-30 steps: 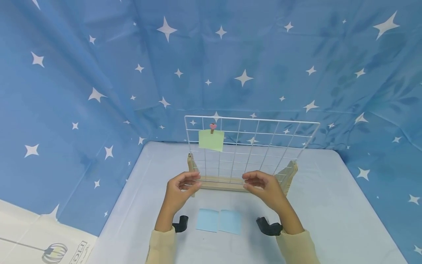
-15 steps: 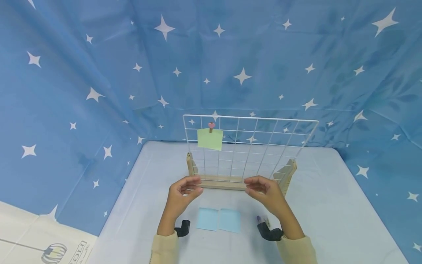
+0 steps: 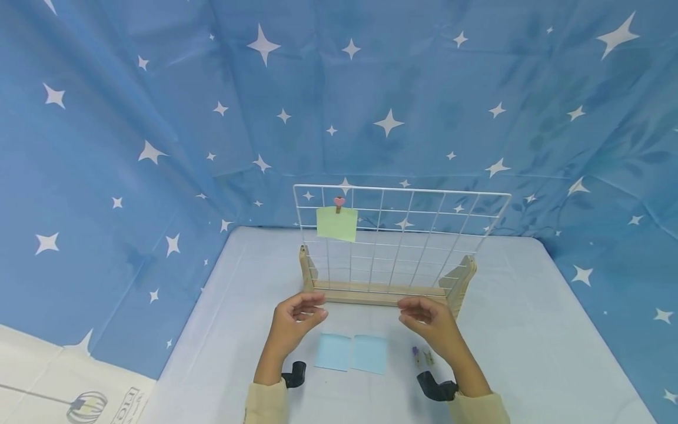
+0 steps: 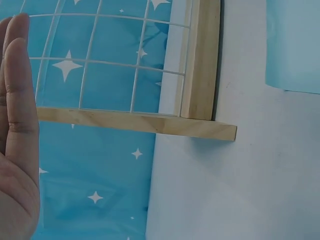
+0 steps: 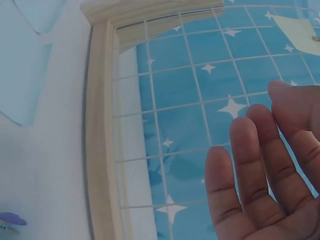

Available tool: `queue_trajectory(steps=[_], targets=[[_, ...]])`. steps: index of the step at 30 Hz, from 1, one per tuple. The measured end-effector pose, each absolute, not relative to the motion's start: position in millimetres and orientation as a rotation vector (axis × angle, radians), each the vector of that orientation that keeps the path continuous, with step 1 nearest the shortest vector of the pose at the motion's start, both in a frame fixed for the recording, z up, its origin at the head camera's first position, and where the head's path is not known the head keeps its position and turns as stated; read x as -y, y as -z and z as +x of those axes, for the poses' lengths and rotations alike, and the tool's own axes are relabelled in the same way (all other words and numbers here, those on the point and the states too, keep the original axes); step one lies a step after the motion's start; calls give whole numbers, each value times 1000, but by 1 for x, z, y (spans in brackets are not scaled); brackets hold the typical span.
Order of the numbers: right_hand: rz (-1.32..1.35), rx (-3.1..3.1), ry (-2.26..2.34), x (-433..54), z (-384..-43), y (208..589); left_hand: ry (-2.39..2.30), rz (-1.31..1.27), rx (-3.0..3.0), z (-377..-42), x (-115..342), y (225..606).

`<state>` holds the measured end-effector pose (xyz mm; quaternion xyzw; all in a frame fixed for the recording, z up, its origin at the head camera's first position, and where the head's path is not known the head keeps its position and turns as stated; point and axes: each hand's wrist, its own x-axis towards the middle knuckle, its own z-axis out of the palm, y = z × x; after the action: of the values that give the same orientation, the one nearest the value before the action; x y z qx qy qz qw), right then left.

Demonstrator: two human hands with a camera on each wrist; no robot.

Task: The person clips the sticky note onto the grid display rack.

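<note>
My left hand hovers in front of the rack's left end, fingers loosely bent, with nothing in it. Mirroring it at the right end is my right hand, also holding nothing. Between and below them, two light-blue paper notes lie side by side on the table. Beside the right forearm are two small clips, one topped in purple. Behind the hands, a white wire grid stands on a wooden base. A wooden clothespin with a pink heart fastens a light-green note to its upper left.
A pale cloth-covered table lies under everything. Wooden side supports flank the grid. A blue star-patterned curtain rises behind and on both sides. Black curved pieces jut from both wrists.
Both hands have drawn back from the grid's base toward the person and spread slightly apart. The clips by the right forearm have come into sight. The notes and grid have stayed put.
</note>
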<state>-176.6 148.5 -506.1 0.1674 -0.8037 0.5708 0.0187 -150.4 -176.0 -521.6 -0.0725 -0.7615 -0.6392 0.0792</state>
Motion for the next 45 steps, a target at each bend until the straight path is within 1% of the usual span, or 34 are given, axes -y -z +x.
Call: queue_trajectory(steps=[8, 20, 32, 45], targets=[[404, 2534, -1784, -154, -170, 517, 1943, -153, 2307, -147, 175, 530], [351, 2531, -1815, -165, -168, 535, 1995, -46, 2301, -146, 174, 550], [161, 2708, -1716, -169, -163, 551, 2007, 63, 2358, -148, 172, 569], [118, 2757, -1657, -175, -160, 565, 1963, 89, 2377, -147, 172, 585]])
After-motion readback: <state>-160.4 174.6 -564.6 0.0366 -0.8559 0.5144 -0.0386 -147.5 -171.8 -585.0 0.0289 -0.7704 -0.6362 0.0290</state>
